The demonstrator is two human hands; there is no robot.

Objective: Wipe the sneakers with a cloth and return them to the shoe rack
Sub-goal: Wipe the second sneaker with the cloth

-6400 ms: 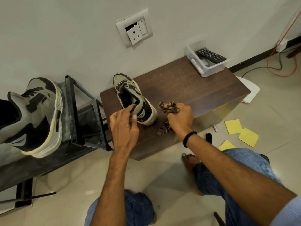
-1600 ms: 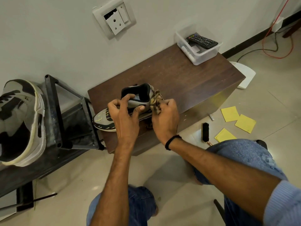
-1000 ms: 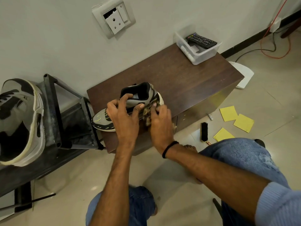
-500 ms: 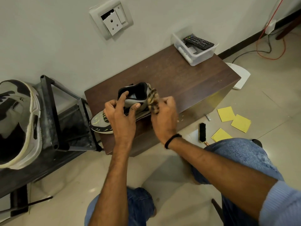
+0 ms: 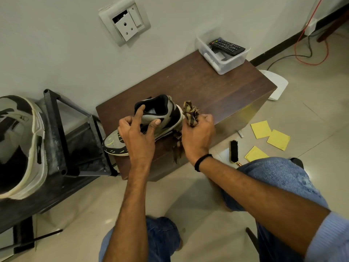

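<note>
A grey, black and white sneaker (image 5: 166, 118) lies on the dark wooden table (image 5: 217, 91), toe pointing left over the table's left edge. My left hand (image 5: 138, 137) grips it at the collar, index finger hooked on the opening, thumb on its side. My right hand (image 5: 198, 135) holds a bunched brown patterned cloth (image 5: 190, 113) right beside the sneaker's heel. The second sneaker (image 5: 20, 144) sits on the dark metal shoe rack (image 5: 62, 133) at the far left.
A clear plastic box (image 5: 226, 61) with a remote stands at the table's back right corner. On the floor to the right lie a black brush (image 5: 233, 151), yellow paper squares (image 5: 268, 135) and cables. My knees in jeans are below.
The sneaker was turned from upright toe-away to toe-left. My right hand has rubbed the cloth down and up the heel; it now sits just off the heel.
</note>
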